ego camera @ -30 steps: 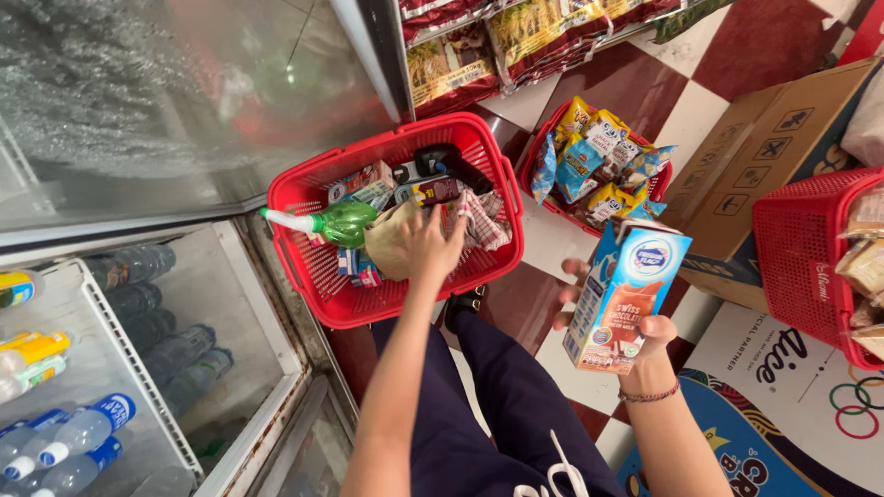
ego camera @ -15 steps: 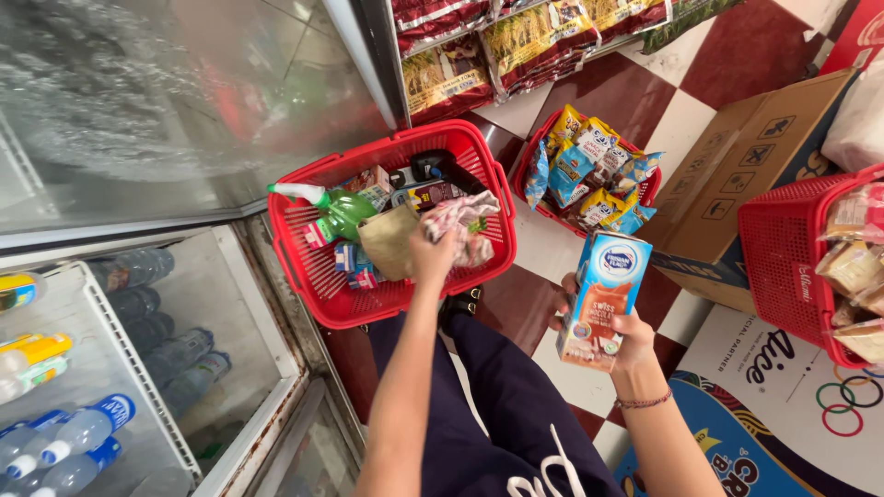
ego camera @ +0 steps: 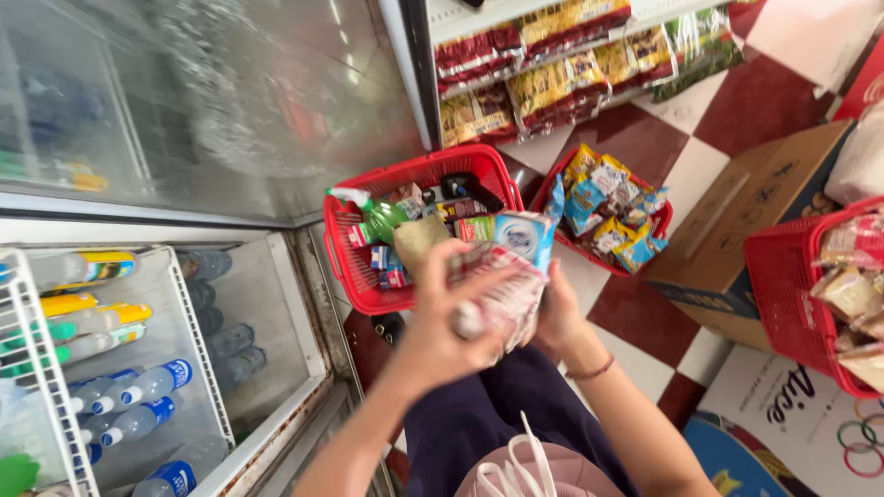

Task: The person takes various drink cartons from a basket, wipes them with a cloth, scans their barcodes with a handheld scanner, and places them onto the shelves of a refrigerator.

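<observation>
Left hand (ego camera: 442,336) closed around pink-white snack packet (ego camera: 502,294); right hand (ego camera: 555,308) grips blue-white drink carton (ego camera: 523,237), upright, touching packet. Both held just above near rim of red basket (ego camera: 419,175), ahead of hands. Advise: keep carton vertical, separate grips before lowering, avoid crushing packet against green spray bottle (ego camera: 378,213)

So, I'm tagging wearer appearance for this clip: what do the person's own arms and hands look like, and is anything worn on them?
Both forearms are bare, with no sleeves in view and no gloves. The right hand has a thin dark reddish bracelet around its wrist. The left hand and its wrist carry nothing that I can make out; motion blur hides any rings or nail colour.
</observation>
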